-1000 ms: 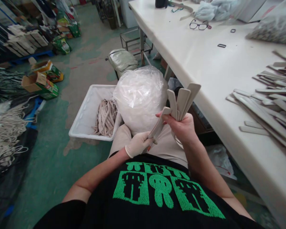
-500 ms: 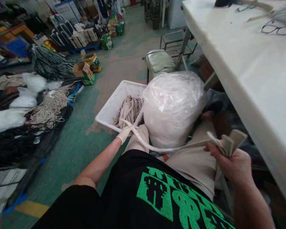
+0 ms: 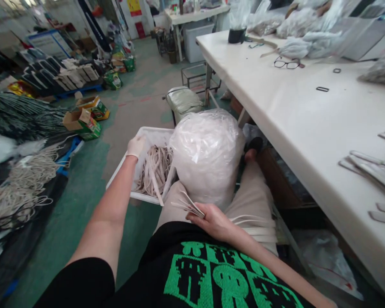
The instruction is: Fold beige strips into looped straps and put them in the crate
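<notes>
My left hand (image 3: 136,146), in a pale glove, is closed over the left rim of a white plastic bin (image 3: 125,169); its fingertips are partly hidden. Inside the bin lies a heap of beige flat straps (image 3: 163,160), and one lighter strap (image 3: 154,177) crosses the near rim towards my knee. My right hand (image 3: 208,219) is closed around a small bundle of flat beige strips (image 3: 191,206) above my lap. Their short ends fan out to the left. More pale strips (image 3: 256,226) lie across my right thigh behind that hand.
A large plastic-wrapped bundle (image 3: 208,154) stands between my legs, touching the bin's side. To the right, a white table (image 3: 276,98) carries glasses (image 3: 287,63), black buckles (image 3: 322,89) and folded straps (image 3: 368,171). Cord piles (image 3: 32,175) and an opened carton (image 3: 81,124) are on the left.
My left hand has let go of the strap and moved up to the bin rim. My right hand has come left across my lap with the strips. The view has swung right.
</notes>
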### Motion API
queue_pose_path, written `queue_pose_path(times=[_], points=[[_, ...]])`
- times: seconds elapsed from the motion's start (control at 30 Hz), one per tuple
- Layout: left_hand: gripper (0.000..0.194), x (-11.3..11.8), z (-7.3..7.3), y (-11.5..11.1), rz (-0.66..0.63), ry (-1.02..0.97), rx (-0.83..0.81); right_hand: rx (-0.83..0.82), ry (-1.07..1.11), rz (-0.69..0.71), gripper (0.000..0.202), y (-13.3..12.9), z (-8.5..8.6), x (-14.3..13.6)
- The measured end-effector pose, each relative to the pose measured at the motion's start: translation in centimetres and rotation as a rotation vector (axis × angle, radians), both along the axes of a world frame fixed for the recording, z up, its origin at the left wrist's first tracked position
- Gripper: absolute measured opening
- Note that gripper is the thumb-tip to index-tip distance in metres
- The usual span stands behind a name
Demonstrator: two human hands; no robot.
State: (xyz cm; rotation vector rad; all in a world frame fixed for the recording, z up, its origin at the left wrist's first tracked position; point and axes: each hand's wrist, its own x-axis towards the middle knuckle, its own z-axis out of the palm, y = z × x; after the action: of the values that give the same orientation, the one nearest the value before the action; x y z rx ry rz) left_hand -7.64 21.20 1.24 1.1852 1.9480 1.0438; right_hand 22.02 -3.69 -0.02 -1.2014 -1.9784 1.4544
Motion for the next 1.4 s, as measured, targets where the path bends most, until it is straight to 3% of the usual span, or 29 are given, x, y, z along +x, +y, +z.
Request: queue_pose_path(times=[0.1, 0.13, 0.23, 0.33, 0.47, 0.63, 0.7, 0.8, 0.9, 0.97, 1.07, 1.2, 1.4], points=[[0.059, 6.8, -3.0, -1.3, -0.402, -0.231, -0.388, -0.144, 0.137, -0.093, 0.03, -0.8, -1.6, 1.2], [0.06, 9.1, -4.1, -1.8, -0.464, -0.258, -0.452, -0.187, 0.17, -0.115, 0.032, -1.0, -2.1, 1.6], [0.058, 14.3, -6.6, -2.8, -0.545, -0.282, -0.492, -0.291, 0.223, -0.163, 0.039, -1.5, -3.4, 2.3], [0.051, 16.5, -7.2, -3.3, -0.592, -0.305, -0.409, -0.39, 0.289, -0.231, 0.046, -1.7, -4.4, 2.8], [0.047, 16.1, -5.6, -6.2, -0.653, -0.363, -0.29, -0.504, 0.387, -0.412, 0.053, -1.0, -5.1, 3.4], [0.043, 13.7, -3.0, -14.5, -0.765, -0.33, -0.187, -0.529, 0.513, -0.669, 0.046, 0.7, -4.7, 4.1], [0.041, 12.8, -2.4, -17.9, -0.818, -0.139, -0.148, -0.49, 0.509, -0.69, 0.041, 1.2, -4.2, 4.1], [0.041, 12.1, -2.1, -21.9, -0.874, 0.328, -0.059, -0.435, 0.41, -0.636, 0.038, 1.7, -3.9, 3.5], [0.037, 12.4, -2.2, -23.8, -0.953, 0.693, 0.047, -0.417, 0.234, -0.491, 0.037, 2.4, -4.2, 2.3], [0.033, 13.0, -2.2, -24.3, -0.999, 0.767, 0.071, -0.389, 0.123, -0.418, 0.032, 3.0, -4.8, 1.4], [0.029, 13.7, -2.4, -24.4, -0.999, 0.652, 0.056, -0.293, 0.042, -0.41, 0.023, 3.5, -5.7, 0.5], [0.031, 13.0, -3.5, -24.6, -0.91, 0.188, -0.093, -0.27, 0.061, -0.441, 0.014, 3.6, -5.9, 0.8], [0.018, 12.8, -6.5, -23.4, -0.58, -0.481, -0.473, -0.296, 0.202, -0.418, 0.013, 3.7, -4.5, 1.9]])
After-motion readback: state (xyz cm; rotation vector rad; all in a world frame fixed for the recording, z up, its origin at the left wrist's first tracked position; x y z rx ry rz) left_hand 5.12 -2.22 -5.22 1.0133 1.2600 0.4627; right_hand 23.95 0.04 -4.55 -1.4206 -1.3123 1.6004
